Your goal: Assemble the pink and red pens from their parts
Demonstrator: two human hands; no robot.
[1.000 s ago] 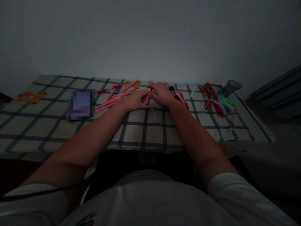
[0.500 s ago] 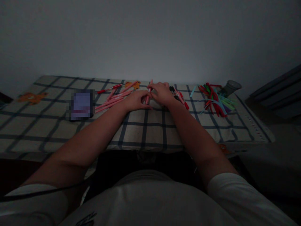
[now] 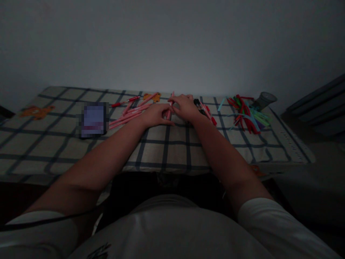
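Note:
A slim pink pen [image 3: 169, 114] stands between my two hands in the middle of the table, pointing away from me. My left hand [image 3: 155, 114] curves around its left side, fingertips closed on it and thumb stretched toward me. From the other side my right hand [image 3: 185, 107] pinches the same pen near its upper part. Fingers cover much of the pen's middle. Left of my left hand lies a loose group of pink pens [image 3: 132, 116], with a red pen [image 3: 117, 104] behind them. Black and red pens [image 3: 206, 110] lie just beyond my right hand, partly hidden by it.
A checked cloth [image 3: 178, 154] covers the table, which meets a plain wall [image 3: 172, 46]. To the left lies a dark device with a blurred screen [image 3: 93, 120]. On the right are colourful strips [image 3: 246, 117] and a tipped clear cup [image 3: 265, 100].
Very little differs. The pink pen's far end has shifted slightly left between my fingers, while both hands keep their places.

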